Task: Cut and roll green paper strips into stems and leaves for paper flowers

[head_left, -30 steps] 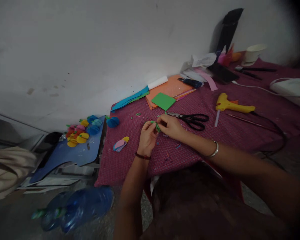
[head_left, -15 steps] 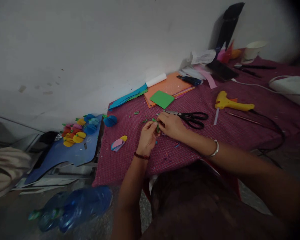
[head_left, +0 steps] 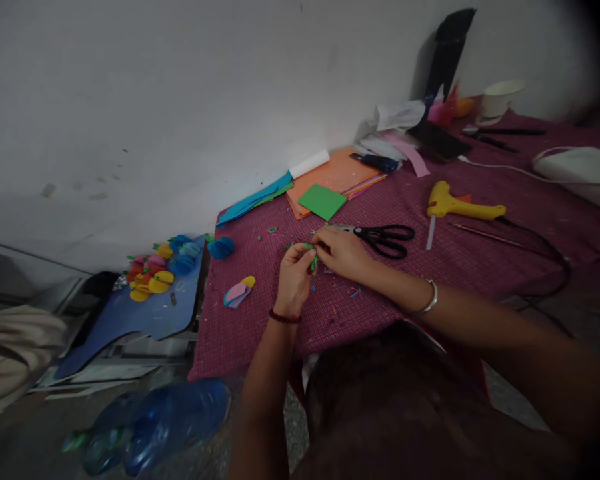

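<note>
Between the fingertips of my left hand (head_left: 295,277) is a small green paper piece (head_left: 313,262), partly hidden by the fingers. My right hand (head_left: 344,252) meets it there, thumb and fingers pinched at the same green piece. Black-handled scissors (head_left: 383,237) lie just beyond my right hand, their blades partly covered by it. Behind the hands sits a green paper square (head_left: 322,201). A little stack of pink, blue and yellow paper ovals (head_left: 239,291) rests to the left, and a blue paper ornament (head_left: 221,247) stands near the table's left edge.
On the red checked cloth (head_left: 260,333) a yellow glue gun (head_left: 463,202) lies at right with its cord. Orange sheets (head_left: 337,170), a blue cutter (head_left: 377,162) and a phone (head_left: 440,140) are along the wall. Colourful paper ornaments (head_left: 153,280) sit on a blue board (head_left: 165,310). Plastic bottles (head_left: 175,420) lie below.
The green piece has turned slightly between my fingertips, and more of it shows below them. Both hands stay together in nearly the same place. The view has shifted a little.
</note>
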`<state>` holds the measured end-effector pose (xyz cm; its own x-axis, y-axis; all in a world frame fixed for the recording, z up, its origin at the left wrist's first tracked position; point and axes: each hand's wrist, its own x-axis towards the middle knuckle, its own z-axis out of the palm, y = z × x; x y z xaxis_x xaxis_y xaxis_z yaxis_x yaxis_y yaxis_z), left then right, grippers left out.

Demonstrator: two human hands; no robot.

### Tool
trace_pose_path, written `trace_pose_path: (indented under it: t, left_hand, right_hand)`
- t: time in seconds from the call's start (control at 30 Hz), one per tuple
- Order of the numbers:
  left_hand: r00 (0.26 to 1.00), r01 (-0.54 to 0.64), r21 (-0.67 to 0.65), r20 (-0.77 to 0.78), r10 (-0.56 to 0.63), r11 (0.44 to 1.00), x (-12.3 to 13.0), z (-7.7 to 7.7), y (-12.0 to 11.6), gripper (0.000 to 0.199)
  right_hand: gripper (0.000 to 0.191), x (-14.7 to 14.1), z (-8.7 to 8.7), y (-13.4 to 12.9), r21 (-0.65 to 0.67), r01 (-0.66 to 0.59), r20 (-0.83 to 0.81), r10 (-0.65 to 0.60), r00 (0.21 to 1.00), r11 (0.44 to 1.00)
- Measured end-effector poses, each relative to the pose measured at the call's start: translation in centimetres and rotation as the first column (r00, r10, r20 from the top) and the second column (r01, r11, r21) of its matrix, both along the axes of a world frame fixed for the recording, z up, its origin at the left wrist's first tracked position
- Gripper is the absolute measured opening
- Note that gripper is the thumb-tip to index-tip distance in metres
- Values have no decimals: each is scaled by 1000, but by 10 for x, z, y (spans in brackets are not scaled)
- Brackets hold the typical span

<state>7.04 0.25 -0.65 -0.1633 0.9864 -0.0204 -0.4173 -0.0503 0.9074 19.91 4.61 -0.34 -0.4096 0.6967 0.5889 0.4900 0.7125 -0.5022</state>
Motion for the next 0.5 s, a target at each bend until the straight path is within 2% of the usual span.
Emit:
trace_pose_path:
  t: [0.33,0.5]
  left_hand:
    - [996,-84,38,-11,85,996,-1,-3,2,17]
    - [992,-130,56,12,129,990,-3,-4,3,18]
  right_hand:
    - [8,-1,1,-1,-10,-5,-83,4,997,1000]
    - [15,-3,0,-3,-39,-73,-172,65,983,997]
